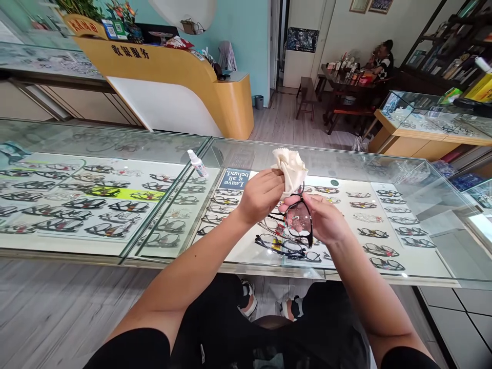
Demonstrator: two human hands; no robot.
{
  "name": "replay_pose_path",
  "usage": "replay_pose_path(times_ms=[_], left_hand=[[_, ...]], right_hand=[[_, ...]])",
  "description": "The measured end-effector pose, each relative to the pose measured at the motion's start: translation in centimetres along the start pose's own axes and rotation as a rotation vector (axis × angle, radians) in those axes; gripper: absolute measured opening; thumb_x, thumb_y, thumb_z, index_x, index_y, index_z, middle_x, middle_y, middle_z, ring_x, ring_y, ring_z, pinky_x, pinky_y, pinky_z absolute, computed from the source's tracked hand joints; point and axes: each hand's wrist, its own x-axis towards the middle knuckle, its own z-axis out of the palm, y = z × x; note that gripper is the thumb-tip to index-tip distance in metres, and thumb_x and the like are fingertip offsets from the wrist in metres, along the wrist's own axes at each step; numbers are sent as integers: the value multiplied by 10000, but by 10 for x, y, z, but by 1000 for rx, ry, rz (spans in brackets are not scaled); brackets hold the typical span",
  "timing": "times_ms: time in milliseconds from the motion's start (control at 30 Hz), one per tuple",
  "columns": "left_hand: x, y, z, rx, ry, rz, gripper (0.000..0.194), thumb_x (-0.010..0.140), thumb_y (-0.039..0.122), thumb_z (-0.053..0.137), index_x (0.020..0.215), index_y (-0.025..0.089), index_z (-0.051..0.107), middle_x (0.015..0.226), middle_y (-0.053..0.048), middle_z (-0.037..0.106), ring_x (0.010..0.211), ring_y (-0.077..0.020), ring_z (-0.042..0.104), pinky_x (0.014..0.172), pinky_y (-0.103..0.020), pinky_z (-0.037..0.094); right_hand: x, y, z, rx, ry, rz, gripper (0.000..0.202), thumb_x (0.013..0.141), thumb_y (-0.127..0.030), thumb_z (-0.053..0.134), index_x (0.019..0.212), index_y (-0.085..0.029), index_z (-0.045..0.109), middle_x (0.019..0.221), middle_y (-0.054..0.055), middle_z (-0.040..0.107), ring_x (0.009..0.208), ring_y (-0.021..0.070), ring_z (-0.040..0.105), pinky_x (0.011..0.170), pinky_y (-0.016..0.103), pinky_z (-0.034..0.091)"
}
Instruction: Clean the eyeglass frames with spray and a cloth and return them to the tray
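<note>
Left of the left hand [263, 195], a spray bottle [198, 165] stands on the tabletop [249, 265]; right of the right hand [326, 218], eyeglasses [372, 233] lie beneath its surface.

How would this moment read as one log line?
left hand: holds cloth; right hand: holds glasses; cloth: at glasses' far end; spray bottle: upright on glass counter

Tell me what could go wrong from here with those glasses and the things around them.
The glasses are held in the air by the right hand, so a slip could drop them onto the display case and mark a lens or the glass top.

The cloth is bunched in the left hand, close against the frame; pressing hard might bend it.

A wide sweep leftward might knock the small bottle.
</note>
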Motion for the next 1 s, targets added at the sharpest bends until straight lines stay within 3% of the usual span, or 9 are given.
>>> replay_pose_path(times_ms=[133,267,400,467,533,633,767,900,1000], left_hand=[[1,2,-2,13,25,-24,529,1141,544,429,916,190,752,826,-114,770,863,-214,759,775,-347,565],[0,4,-6,-7,-11,-184,435,1128,462,509,916,191,776,817,-96,776,773,-193,726,727,-319,535],[6,12,-9,-183,-21,-559,380,1017,536,707,930,178,798,774,-59,756,696,-175,670,688,-303,506],[12,20,-10,-388,-97,-785,429,931,599,795,895,172,780,777,-42,745,703,-169,665,693,-293,511],[19,27,-11,-651,-228,-955,476,870,632,841,881,165,747,784,-31,726,697,-157,649,676,-281,509],[26,33,-12,-908,-416,-1048,530,817,642,877,778,163,654,678,19,589,609,-110,525,586,-244,422],[23,31,-11,-993,-504,-1049,579,794,626,901,707,173,552,644,52,447,591,-77,386,558,-228,331],[14,31,-9,-1072,-434,-1175,599,781,555,946,1091,208,570,653,95,485,539,-65,361,515,-204,276],[9,34,-4,-1086,-308,-1262,762,752,549,972,1242,250,470,787,69,627,579,-82,519,563,-197,387]], right_hand=[[-2,-1,-4,-31,16,30,386,939,-572,802,1115,-238,882,1102,113,861,703,169,738,508,245,539],[-11,-14,-9,-222,2,-5,430,995,-587,726,1147,-212,874,1059,138,851,679,184,715,460,260,450],[-16,-23,-15,-448,196,-275,354,1015,-534,724,920,-231,880,764,49,757,599,140,573,537,284,414],[-13,-24,-19,-522,339,-430,268,990,-498,769,918,-262,875,781,21,725,704,152,586,668,300,485],[-9,-22,-22,-556,388,-489,196,955,-477,812,1005,-298,876,920,18,751,862,173,633,820,322,528],[-2,-17,-24,-540,334,-441,210,879,-482,883,1004,-313,872,994,15,753,952,197,651,901,354,530],[5,-10,-27,-473,303,-282,276,816,-536,923,848,-268,861,883,20,729,907,214,651,894,377,517],[10,-3,-30,-307,327,-179,334,752,-554,960,876,-252,891,904,30,754,861,199,644,833,354,515],[13,-1,-31,-210,348,-166,338,717,-533,985,876,-246,902,869,21,743,760,158,607,732,314,495]])
